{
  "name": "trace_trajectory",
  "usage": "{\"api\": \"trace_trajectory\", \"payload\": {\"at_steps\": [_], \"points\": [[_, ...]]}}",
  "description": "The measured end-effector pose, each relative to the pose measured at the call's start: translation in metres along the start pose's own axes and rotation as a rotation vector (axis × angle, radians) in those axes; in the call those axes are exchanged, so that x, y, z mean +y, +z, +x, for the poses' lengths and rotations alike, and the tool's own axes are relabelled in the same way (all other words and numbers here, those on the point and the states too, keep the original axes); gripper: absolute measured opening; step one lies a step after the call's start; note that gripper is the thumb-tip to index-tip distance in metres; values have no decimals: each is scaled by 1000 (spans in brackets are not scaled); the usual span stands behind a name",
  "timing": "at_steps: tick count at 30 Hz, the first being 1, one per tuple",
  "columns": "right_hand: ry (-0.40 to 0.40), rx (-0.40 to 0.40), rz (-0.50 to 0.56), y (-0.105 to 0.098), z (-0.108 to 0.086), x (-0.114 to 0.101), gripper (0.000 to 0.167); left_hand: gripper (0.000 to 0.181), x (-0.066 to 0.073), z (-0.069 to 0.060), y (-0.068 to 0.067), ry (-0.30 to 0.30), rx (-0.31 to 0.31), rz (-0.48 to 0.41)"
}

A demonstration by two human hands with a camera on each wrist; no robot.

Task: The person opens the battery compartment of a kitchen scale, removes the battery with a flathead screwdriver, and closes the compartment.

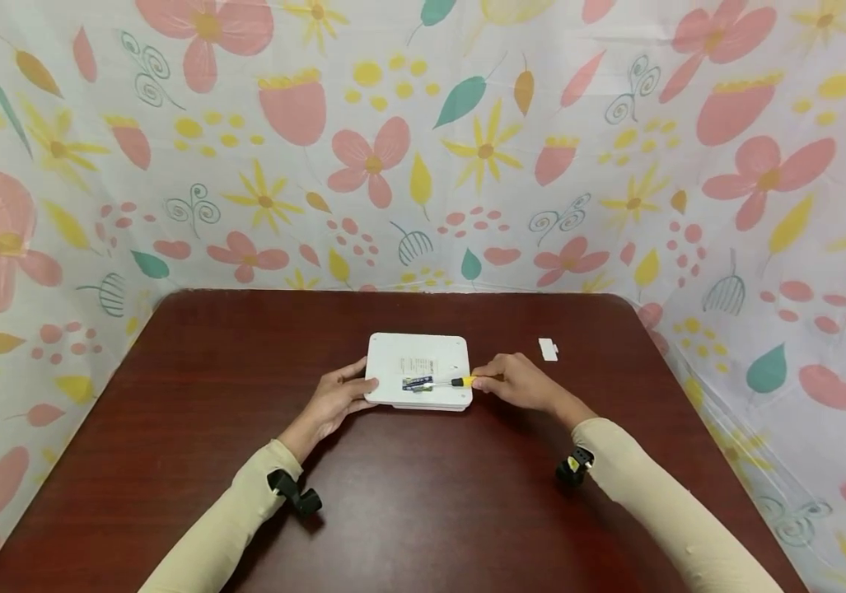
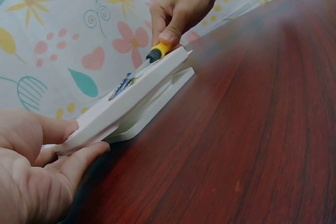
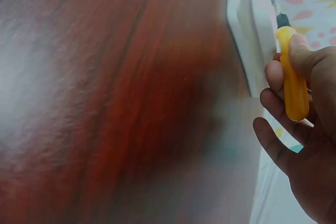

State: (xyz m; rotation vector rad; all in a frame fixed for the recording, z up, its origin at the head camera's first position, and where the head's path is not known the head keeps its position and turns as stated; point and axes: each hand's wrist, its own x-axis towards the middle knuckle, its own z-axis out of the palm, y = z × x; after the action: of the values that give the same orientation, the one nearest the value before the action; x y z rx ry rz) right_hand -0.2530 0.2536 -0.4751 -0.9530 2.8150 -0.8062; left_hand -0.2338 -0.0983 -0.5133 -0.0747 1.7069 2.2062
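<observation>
A white, flat, rectangular device (image 1: 385, 350) with rounded corners lies on the table, its labelled face up. In an opening near its front edge sit batteries (image 1: 417, 383) with dark blue wrappers. My left hand (image 1: 334, 399) grips the device's left edge, thumb on top and fingers underneath; the left wrist view shows the device (image 2: 134, 95) tilted, with a second white layer below. My right hand (image 1: 525, 383) pinches a screwdriver (image 3: 295, 85) by its yellow handle. Its shaft reaches over the device to the batteries; the tip's exact contact is too small to tell.
A small white cover (image 1: 548, 349) with a tab lies on the table to the right of the device. The dark red-brown wooden table (image 1: 423, 502) ends at a flower-patterned curtain (image 1: 371, 107) behind and at both sides.
</observation>
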Motion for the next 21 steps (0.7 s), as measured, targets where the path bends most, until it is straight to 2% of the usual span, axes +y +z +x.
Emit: {"api": "trace_trajectory", "payload": {"at_steps": [6,12,14,21], "points": [[23,41,63,-2,-11,6,20,65,-6,2,4,-4,-15,-15],[156,119,186,-16,-17,-3,22,66,-3,1,2,-1,-11,-7],[193,151,181,-22,-19,-8,24,66,-1,0,1,-2,-9,-5],[318,253,64,-40,-27,-17,30,66,1,-1,-2,-11,-5,-4]]}}
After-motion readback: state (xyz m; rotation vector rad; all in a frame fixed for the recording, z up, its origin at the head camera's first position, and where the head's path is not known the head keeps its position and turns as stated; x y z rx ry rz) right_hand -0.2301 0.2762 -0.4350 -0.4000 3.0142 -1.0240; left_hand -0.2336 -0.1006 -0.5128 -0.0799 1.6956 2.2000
